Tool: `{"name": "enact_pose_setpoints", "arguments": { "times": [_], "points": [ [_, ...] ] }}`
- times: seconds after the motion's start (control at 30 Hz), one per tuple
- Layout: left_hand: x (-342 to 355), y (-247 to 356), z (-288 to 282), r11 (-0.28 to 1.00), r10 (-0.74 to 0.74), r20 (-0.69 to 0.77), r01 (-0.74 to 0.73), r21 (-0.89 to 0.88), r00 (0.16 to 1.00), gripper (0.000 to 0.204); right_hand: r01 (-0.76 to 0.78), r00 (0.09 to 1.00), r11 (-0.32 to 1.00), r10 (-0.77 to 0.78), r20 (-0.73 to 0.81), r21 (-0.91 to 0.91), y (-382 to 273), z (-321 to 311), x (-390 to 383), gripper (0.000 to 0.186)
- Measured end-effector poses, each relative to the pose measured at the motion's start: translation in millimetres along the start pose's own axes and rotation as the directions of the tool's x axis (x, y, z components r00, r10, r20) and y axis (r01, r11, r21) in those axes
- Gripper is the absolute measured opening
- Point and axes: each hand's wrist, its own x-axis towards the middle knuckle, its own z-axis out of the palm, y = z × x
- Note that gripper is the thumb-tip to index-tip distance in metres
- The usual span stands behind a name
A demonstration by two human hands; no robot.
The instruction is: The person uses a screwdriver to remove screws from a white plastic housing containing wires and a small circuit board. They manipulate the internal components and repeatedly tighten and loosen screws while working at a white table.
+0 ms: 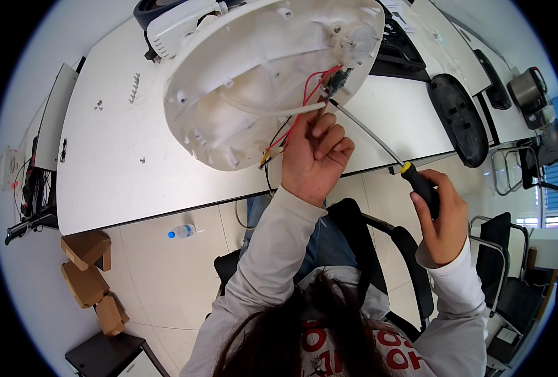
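Hair and grey sleeves fill the lower edge; above them the right hand (441, 217) wraps shut around the black screwdriver (379, 146) handle. Its long axis slants up-left, tip at the red wires (308, 94) inside the tilted white shell (247, 75). Nearer these, the left hand (314, 157) steadies the shell, fingers curled together against its rim.
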Motion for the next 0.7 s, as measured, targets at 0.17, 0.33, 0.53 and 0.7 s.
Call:
{"name": "enact_pose_setpoints", "arguments": {
  "times": [0.17,0.33,0.53,0.7],
  "points": [
    [-0.8,-0.2,2.7,1.0,-0.002,0.001,0.002,0.009,1.0,0.019,-0.468,0.879,0.708,0.311,0.362,0.529,4.9,0.0,-2.4,0.025],
    [0.5,-0.2,1.9,1.0,-0.018,0.018,0.018,-0.007,1.0,0.019,-0.752,0.566,-0.447,-0.062,0.822,0.484,37.4,-5.2,2.6,0.039],
    [-0.6,-1.2,1.3,1.0,-0.003,0.011,0.003,-0.015,1.0,0.016,-0.717,0.664,-0.182,0.111,0.739,0.672,25.4,0.9,-3.3,0.039],
    [-1.6,0.0,1.3,1.0,0.002,0.007,-0.002,-0.01,1.0,0.013,-0.126,0.985,0.953,0.088,0.147,0.276,14.5,5.4,0.1,0.038]
  ]
}}
